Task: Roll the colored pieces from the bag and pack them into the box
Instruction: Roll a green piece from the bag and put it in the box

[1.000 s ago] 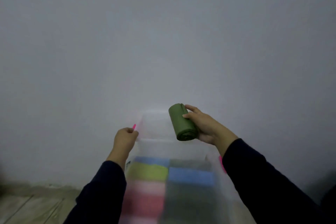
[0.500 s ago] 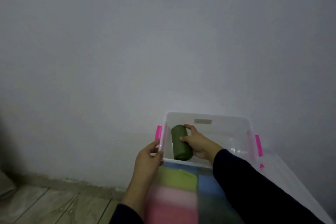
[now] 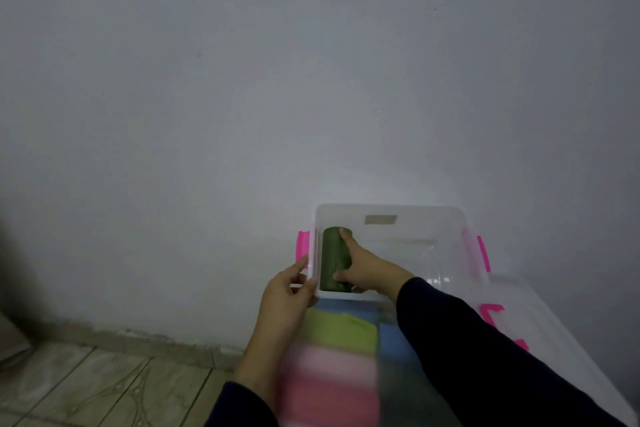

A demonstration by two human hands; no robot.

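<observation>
A clear plastic box with pink latches stands against the wall. A dark green rolled piece lies inside it along the left wall. My right hand reaches into the box and holds the roll, fingers on its top and thumb at its near end. My left hand grips the box's near left corner at the rim. Below the hands lie several folded colored pieces, lime, pink, blue and grey, seen blurred.
A clear lid or second container with pink clips lies to the right of the box. A grey wall stands right behind the box. Tiled floor shows at the lower left.
My right hand brought the green roll down from above the box and into its left side. My left hand moved to the box's near left corner. The view shifted left.
</observation>
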